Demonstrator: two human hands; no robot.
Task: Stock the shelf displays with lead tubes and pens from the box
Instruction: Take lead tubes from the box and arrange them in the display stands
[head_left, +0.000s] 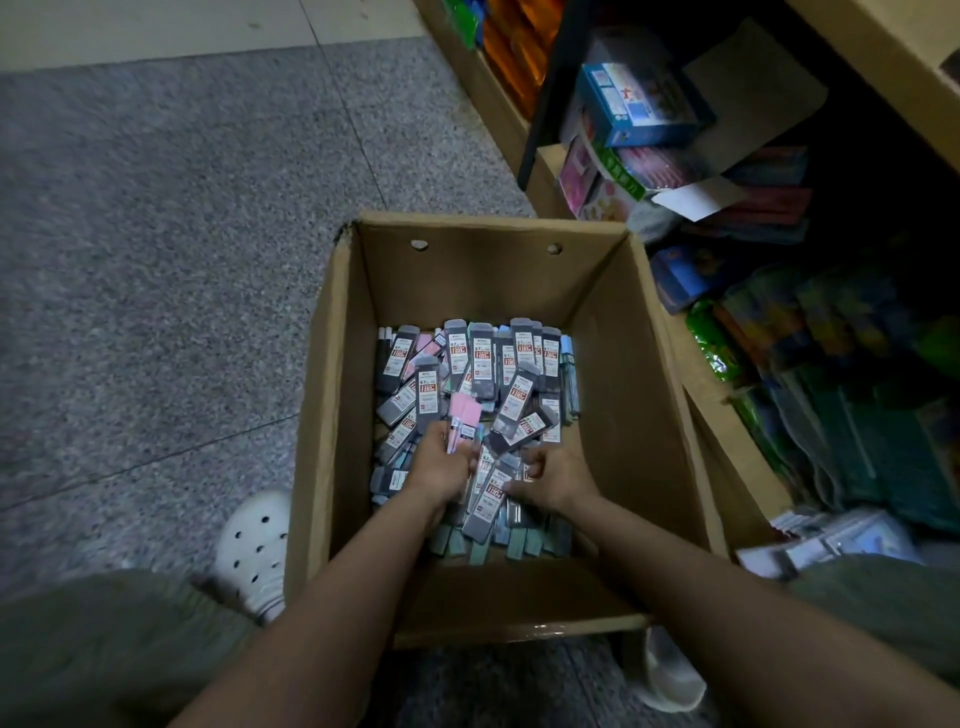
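An open cardboard box (639, 395) stands on the floor between my feet. Its bottom is covered with a loose pile of lead tubes (498, 374), flat grey, pink, blue and green cases with red-and-white labels. My left hand (441, 467) is down inside the box, closed around a few pink lead tubes (460, 421) that stick up past my fingers. Beside it, my right hand (558, 475) rests on the pile with fingers curled over grey tubes; whether it grips one is unclear. No pens are distinguishable.
Low shelves (727, 431) on the right hold packed stationery, a blue carton (639, 104) and coloured packets. Grey speckled floor (182, 234) stretches to the left. My white clog (254, 551) sits against the box's left wall.
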